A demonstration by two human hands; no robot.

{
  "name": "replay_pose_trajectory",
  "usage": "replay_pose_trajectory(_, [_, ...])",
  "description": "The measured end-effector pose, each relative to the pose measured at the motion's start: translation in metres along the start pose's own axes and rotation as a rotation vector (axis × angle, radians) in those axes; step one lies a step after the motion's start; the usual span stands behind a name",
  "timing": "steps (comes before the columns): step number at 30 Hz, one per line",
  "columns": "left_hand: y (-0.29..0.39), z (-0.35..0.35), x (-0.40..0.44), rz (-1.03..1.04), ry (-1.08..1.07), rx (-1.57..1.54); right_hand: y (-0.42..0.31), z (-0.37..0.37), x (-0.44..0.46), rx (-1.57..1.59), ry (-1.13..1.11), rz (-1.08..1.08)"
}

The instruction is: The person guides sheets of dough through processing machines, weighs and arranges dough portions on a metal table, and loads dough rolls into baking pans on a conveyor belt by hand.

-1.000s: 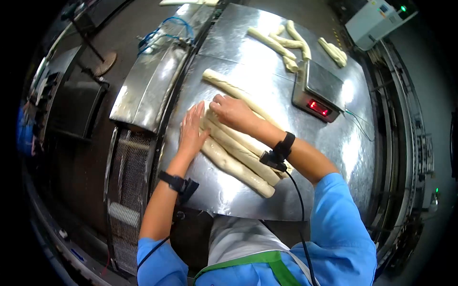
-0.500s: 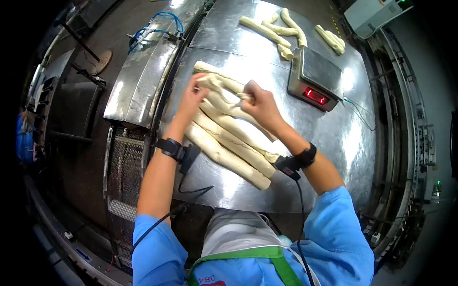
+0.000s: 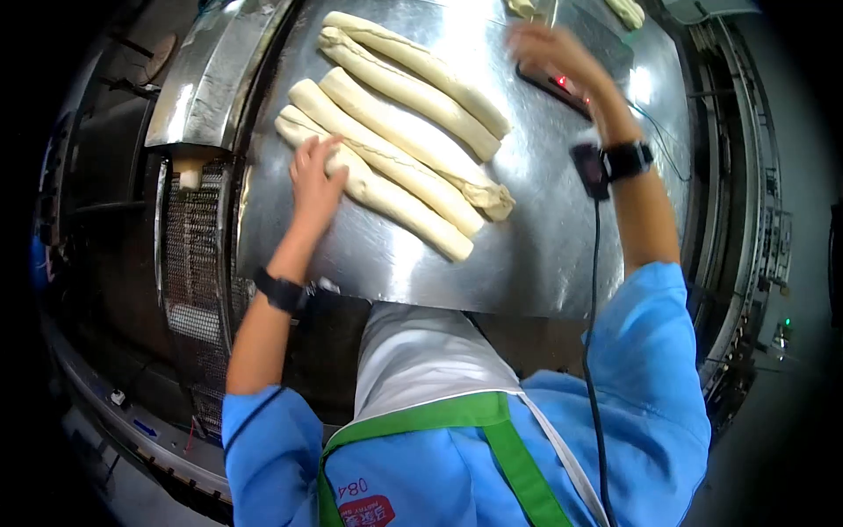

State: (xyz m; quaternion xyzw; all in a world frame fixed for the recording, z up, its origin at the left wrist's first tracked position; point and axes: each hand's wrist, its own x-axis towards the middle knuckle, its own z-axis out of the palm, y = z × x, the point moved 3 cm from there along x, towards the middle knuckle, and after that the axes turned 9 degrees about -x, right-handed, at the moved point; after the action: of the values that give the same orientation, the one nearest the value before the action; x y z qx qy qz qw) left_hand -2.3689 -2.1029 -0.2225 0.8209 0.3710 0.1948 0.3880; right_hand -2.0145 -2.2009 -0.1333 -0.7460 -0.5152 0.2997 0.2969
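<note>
Several long pale dough rolls lie side by side at a slant on the metal table [image 3: 536, 263]. My left hand [image 3: 318, 180] rests over the upper part of the nearest dough roll [image 3: 395, 206], fingers apart and touching it. Next to that roll lies a seamed dough roll [image 3: 386, 156]. Farther back, another dough roll [image 3: 413, 66] has a crease along its length. My right hand [image 3: 553, 53] is raised over the digital scale [image 3: 606, 39], blurred by motion, with fingers loosely stretched and nothing seen in them. It partly covers the scale's red display.
More dough pieces [image 3: 625, 12] show at the table's far edge, beyond the scale. Left of the table stands a metal machine housing [image 3: 206, 83] above a mesh conveyor [image 3: 193, 237]. A cable [image 3: 594, 351] hangs from my right wrist strap.
My hands have separated: the left came down to the nearest roll, the right went up toward the scale. The rolls that were bunched under my hands now lie straight. The view has shifted.
</note>
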Motion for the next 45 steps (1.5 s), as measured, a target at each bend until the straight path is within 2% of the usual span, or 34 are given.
replay_pose_trajectory(2, [0.012, 0.011, -0.031, -0.034, -0.059, 0.028, 0.0, 0.052, -0.048, -0.275, -0.237, 0.087])
replay_pose_trajectory(4, [0.029, 0.022, -0.049, 0.005, -0.09, 0.062, -0.015, 0.098, -0.106, -0.309, -0.281, 0.028])
replay_pose_trajectory(6, [0.048, 0.033, -0.051, 0.024, -0.108, 0.064, 0.001, 0.134, -0.148, -0.641, -0.006, -0.131])
replay_pose_trajectory(10, [0.077, 0.054, -0.052, 0.145, -0.136, 0.198, 0.008, 0.147, -0.166, -0.462, 0.111, -0.001])
replay_pose_trajectory(12, [0.09, 0.068, -0.055, 0.182, -0.132, 0.2, 0.026, 0.147, -0.163, -0.188, 0.136, 0.102])
replay_pose_trajectory(13, [0.098, 0.075, -0.057, 0.242, -0.166, 0.197, 0.031, 0.142, -0.158, -0.183, 0.137, 0.098])
replay_pose_trajectory(15, [0.108, 0.09, -0.057, 0.319, -0.217, 0.172, 0.047, 0.136, -0.147, -0.061, -0.038, 0.361])
replay_pose_trajectory(16, [0.11, 0.097, -0.054, 0.316, -0.213, 0.179, 0.047, 0.133, -0.144, -0.057, -0.04, 0.353])
replay_pose_trajectory(18, [0.11, 0.105, -0.049, 0.331, -0.199, 0.154, 0.034, 0.126, -0.139, -0.464, 0.053, 0.044])
replay_pose_trajectory(19, [0.109, 0.109, -0.045, 0.331, -0.184, 0.184, 0.014, 0.123, -0.145, -0.583, 0.37, -0.21])
replay_pose_trajectory(20, [0.107, 0.111, -0.043, 0.329, -0.175, 0.187, 0.009, 0.124, -0.144, -0.583, 0.37, -0.22])
replay_pose_trajectory(22, [0.104, 0.116, -0.041, 0.306, -0.206, 0.195, 0.005, 0.135, -0.14, -0.663, 0.066, -0.235])
replay_pose_trajectory(24, [0.104, 0.119, -0.039, 0.329, -0.169, 0.202, 0.004, 0.135, -0.133, -0.686, 0.107, -0.265])
replay_pose_trajectory(27, [0.108, 0.12, -0.038, 0.35, -0.137, 0.236, 0.017, 0.135, -0.129, -0.557, 0.119, -0.246])
replay_pose_trajectory(29, [0.109, 0.123, -0.038, 0.35, -0.125, 0.263, 0.041, 0.125, -0.128, -0.119, 0.13, 0.096])
replay_pose_trajectory(30, [0.108, 0.124, -0.037, 0.353, -0.119, 0.262, 0.047, 0.123, -0.129, -0.124, 0.133, 0.091])
replay_pose_trajectory(32, [0.106, 0.123, -0.038, 0.346, -0.114, 0.267, 0.055, 0.117, -0.134, 0.401, 0.295, 0.299])
replay_pose_trajectory(33, [0.105, 0.124, -0.036, 0.352, -0.108, 0.272, 0.057, 0.116, -0.141, 0.503, 0.274, 0.399])
replay_pose_trajectory(34, [0.107, 0.124, -0.036, 0.328, -0.104, 0.276, 0.049, 0.114, -0.144, 0.504, 0.274, 0.395])
replay_pose_trajectory(36, [0.109, 0.127, -0.038, 0.297, -0.106, 0.276, 0.032, 0.113, -0.15, 0.66, 0.29, 0.221])
replay_pose_trajectory(37, [0.111, 0.128, -0.038, 0.338, -0.081, 0.329, 0.029, 0.115, -0.151, 0.709, 0.136, 0.179])
replay_pose_trajectory(38, [0.112, 0.129, -0.038, 0.38, -0.054, 0.383, 0.029, 0.115, -0.151, 0.709, 0.133, 0.18])
replay_pose_trajectory(40, [0.11, 0.128, -0.039, 0.373, -0.059, 0.361, 0.034, 0.122, -0.143, 0.816, -0.048, 0.218])
replay_pose_trajectory(41, [0.11, 0.126, -0.038, 0.369, -0.061, 0.34, 0.045, 0.117, -0.142, 0.555, -0.113, 0.265])
replay_pose_trajectory(42, [0.104, 0.132, -0.041, 0.4, -0.021, 0.372, 0.059, 0.122, -0.142, 0.247, -0.128, 0.194])
replay_pose_trajectory(43, [0.102, 0.132, -0.045, 0.397, -0.065, 0.388, 0.036, 0.123, -0.155, 0.422, -0.357, 0.116])
replay_pose_trajectory(44, [0.094, 0.132, -0.048, 0.37, -0.084, 0.366, 0.01, 0.124, -0.168, 0.289, -0.51, 0.133])
replay_pose_trajectory(45, [0.081, 0.128, -0.055, 0.333, -0.082, 0.378, -0.003, 0.136, -0.187, 0.459, -0.826, 0.324])
